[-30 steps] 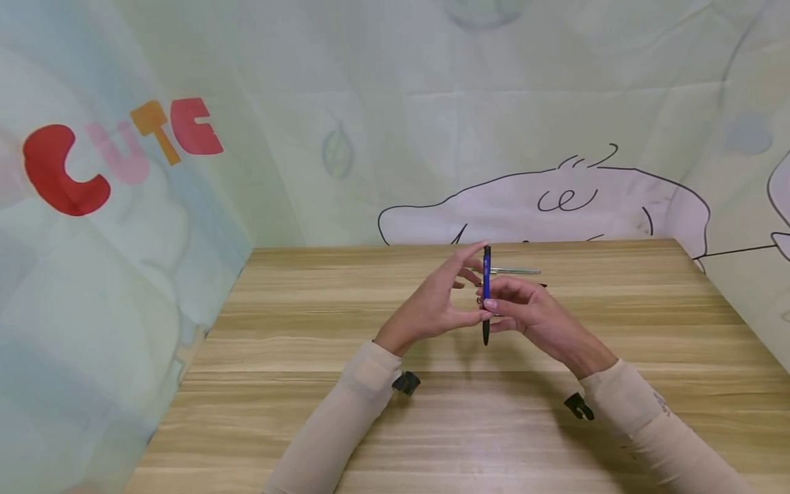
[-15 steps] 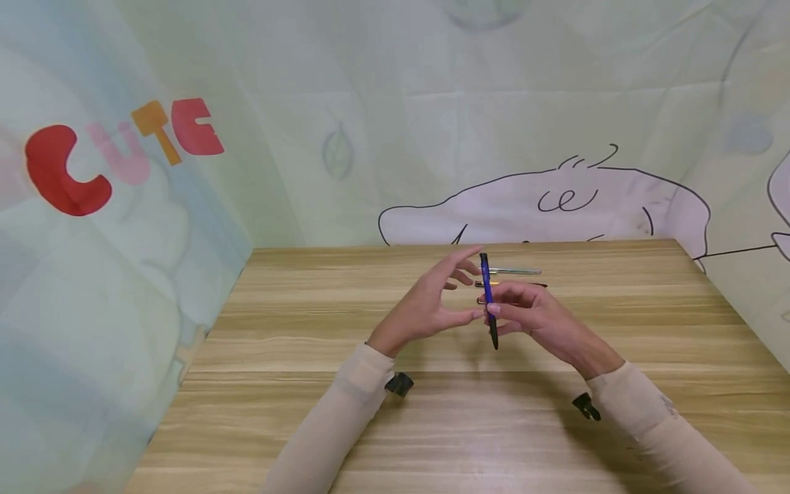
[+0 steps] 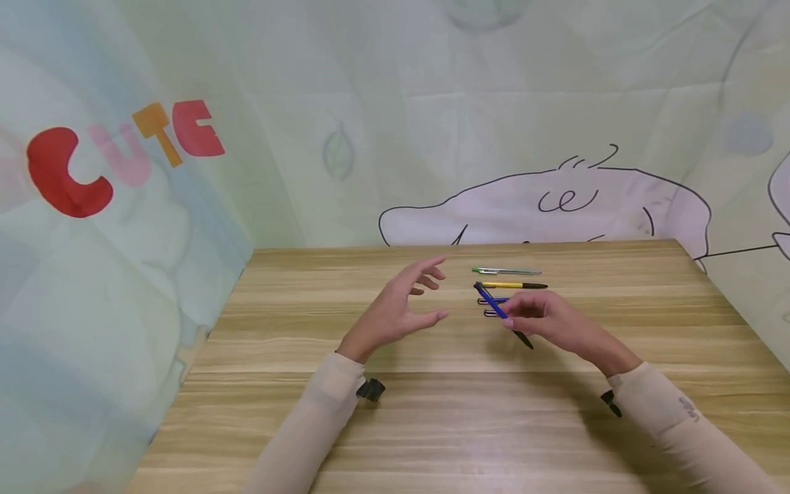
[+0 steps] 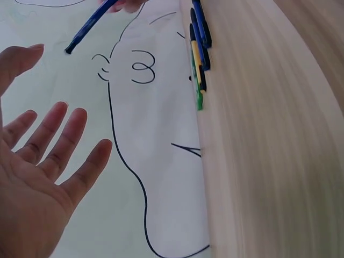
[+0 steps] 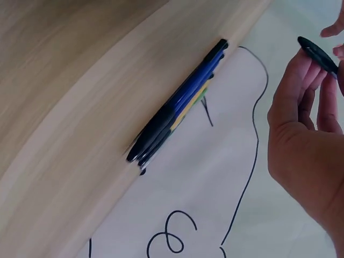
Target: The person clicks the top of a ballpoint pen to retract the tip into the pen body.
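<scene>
My right hand pinches a blue pen with a black tip between thumb and fingers. The pen slants, its clicker end up and to the left, its tip down toward the right. In the right wrist view its dark tip sticks out past the fingers. To the left, my left hand is raised over the table, fingers spread apart from the thumb, holding nothing. The left wrist view shows that palm open below the held pen.
Behind the held pen, several pens lie side by side on the wooden table: a green clear one, a yellow one and blue ones, partly covered by the right hand. A printed cloth wall rises behind the table.
My left hand has come off the blue pen and moved left. My right hand has shifted right and down with the pen, which has tilted from upright to slanting.
</scene>
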Demonstrator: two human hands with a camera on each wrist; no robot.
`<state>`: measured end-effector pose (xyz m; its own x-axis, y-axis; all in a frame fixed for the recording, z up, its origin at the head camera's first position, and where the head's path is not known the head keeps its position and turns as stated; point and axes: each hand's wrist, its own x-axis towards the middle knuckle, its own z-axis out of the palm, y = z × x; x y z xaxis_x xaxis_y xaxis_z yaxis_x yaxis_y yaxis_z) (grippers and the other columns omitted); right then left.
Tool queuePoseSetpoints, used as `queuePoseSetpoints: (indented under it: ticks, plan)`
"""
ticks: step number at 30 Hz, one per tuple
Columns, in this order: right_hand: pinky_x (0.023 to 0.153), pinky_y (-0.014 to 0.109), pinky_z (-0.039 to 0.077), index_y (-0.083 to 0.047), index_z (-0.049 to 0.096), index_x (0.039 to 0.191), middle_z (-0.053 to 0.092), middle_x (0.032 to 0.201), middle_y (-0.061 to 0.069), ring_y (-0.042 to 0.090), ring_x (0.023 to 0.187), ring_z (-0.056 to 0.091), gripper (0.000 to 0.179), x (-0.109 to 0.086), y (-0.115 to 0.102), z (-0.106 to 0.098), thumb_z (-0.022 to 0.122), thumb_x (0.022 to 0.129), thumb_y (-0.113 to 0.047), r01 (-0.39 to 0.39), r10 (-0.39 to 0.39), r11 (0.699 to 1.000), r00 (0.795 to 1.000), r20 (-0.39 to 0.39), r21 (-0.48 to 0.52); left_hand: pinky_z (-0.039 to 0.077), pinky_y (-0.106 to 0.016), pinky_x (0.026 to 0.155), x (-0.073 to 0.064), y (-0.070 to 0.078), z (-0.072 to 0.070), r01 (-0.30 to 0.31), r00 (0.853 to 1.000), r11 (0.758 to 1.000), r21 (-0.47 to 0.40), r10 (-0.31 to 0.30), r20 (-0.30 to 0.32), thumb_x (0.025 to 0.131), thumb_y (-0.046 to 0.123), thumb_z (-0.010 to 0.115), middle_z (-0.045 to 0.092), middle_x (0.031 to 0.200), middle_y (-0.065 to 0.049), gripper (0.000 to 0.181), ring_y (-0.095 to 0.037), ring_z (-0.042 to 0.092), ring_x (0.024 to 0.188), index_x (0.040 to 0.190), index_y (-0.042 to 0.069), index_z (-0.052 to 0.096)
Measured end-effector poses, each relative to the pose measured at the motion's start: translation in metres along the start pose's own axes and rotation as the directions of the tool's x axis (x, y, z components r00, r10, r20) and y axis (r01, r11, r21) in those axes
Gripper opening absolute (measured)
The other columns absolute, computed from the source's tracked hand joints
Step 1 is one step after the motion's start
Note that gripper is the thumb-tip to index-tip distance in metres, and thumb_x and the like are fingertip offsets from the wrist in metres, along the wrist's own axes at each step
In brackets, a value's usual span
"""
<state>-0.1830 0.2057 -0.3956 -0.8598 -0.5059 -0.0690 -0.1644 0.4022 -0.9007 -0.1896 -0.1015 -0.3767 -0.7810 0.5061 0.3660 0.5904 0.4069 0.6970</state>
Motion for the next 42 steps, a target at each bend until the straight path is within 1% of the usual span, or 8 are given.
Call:
queuePoseSetpoints:
  ticks: [3,8,14,21,25,30,37,42]
  plan:
    - [0.065,0.030,0.050,-0.010,0.069,0.105,0.066,0.097,0.010,0.019,0.081,0.057,0.023,0.002,0.007,-0.003,0.069,0.089,-0.027,0.002,-0.002,0.997,1.000,-0.007,-0.082,0.052,-0.038,0.091,-0.008,-0.006,-0.007,0.011,1.000,1.000,0.022,-0.011,-0.002,0.080,0.024,0.078,0.054,0.125,0.005,0.081,-0.015,0.058,0.110,0.147,0.033,0.032]
    - [0.065,0.025,0.049,-0.005,0.068,0.104,0.067,0.096,0.013,0.019,0.080,0.056,0.019,0.005,0.016,-0.008,0.068,0.089,-0.017,-0.020,0.020,0.988,1.000,-0.004,-0.154,0.051,-0.045,0.092,-0.022,-0.018,-0.018,0.029,0.999,0.999,0.022,-0.029,-0.014,0.081,0.025,0.078,0.053,0.125,0.006,0.079,-0.017,0.057,0.111,0.146,0.033,0.034]
    - [0.061,0.022,0.048,-0.006,0.067,0.097,0.064,0.087,0.005,0.015,0.076,0.055,0.012,0.007,0.025,-0.012,0.071,0.086,-0.012,-0.003,0.001,0.968,1.000,-0.008,-0.249,0.051,-0.044,0.093,-0.037,-0.029,-0.030,0.070,0.997,0.997,0.020,-0.070,-0.026,0.081,0.024,0.078,0.054,0.126,0.001,0.079,-0.022,0.058,0.111,0.146,0.031,0.034]
    - [0.060,0.021,0.046,-0.010,0.066,0.089,0.062,0.080,-0.002,0.011,0.072,0.052,0.012,0.009,0.031,-0.015,0.076,0.081,-0.012,0.035,-0.040,0.933,0.999,-0.006,-0.358,0.048,-0.051,0.094,-0.055,-0.035,-0.045,0.112,0.992,0.994,-0.002,-0.112,-0.063,0.079,0.018,0.080,0.054,0.126,0.000,0.080,-0.028,0.056,0.113,0.145,0.024,0.037]
    - [0.062,0.021,0.047,-0.009,0.066,0.088,0.063,0.080,-0.003,0.010,0.073,0.053,0.016,0.010,0.034,-0.016,0.078,0.079,-0.014,0.047,-0.051,0.914,0.999,0.002,-0.404,0.049,-0.050,0.093,-0.064,-0.040,-0.053,0.133,0.988,0.991,0.015,-0.131,-0.084,0.079,0.017,0.079,0.054,0.125,0.002,0.079,-0.026,0.057,0.112,0.145,0.028,0.037]
    - [0.065,0.022,0.049,-0.010,0.067,0.087,0.065,0.080,-0.004,0.009,0.073,0.056,0.017,0.012,0.038,-0.017,0.080,0.077,-0.015,0.036,-0.036,0.897,0.999,0.010,-0.441,0.049,-0.049,0.093,-0.077,-0.047,-0.063,0.155,0.983,0.987,0.039,-0.151,-0.101,0.081,0.018,0.078,0.053,0.126,0.004,0.078,-0.026,0.056,0.112,0.145,0.033,0.035]
    - [0.065,0.022,0.049,-0.013,0.069,0.085,0.066,0.080,-0.006,0.008,0.073,0.057,0.015,0.014,0.045,-0.018,0.080,0.077,-0.017,0.043,-0.041,0.870,0.999,0.013,-0.491,0.046,-0.046,0.097,-0.098,-0.054,-0.078,0.235,0.967,0.971,0.032,-0.230,-0.110,0.083,0.023,0.076,0.051,0.127,0.008,0.074,-0.025,0.053,0.116,0.144,0.037,0.035]
    - [0.064,0.022,0.049,-0.012,0.069,0.085,0.066,0.081,-0.005,0.008,0.073,0.057,0.013,0.015,0.045,-0.018,0.079,0.078,-0.015,0.055,-0.051,0.863,0.998,0.021,-0.502,0.045,-0.049,0.098,-0.107,-0.057,-0.086,0.252,0.960,0.967,0.032,-0.245,-0.132,0.084,0.025,0.075,0.051,0.127,0.008,0.073,-0.024,0.053,0.116,0.143,0.038,0.035]
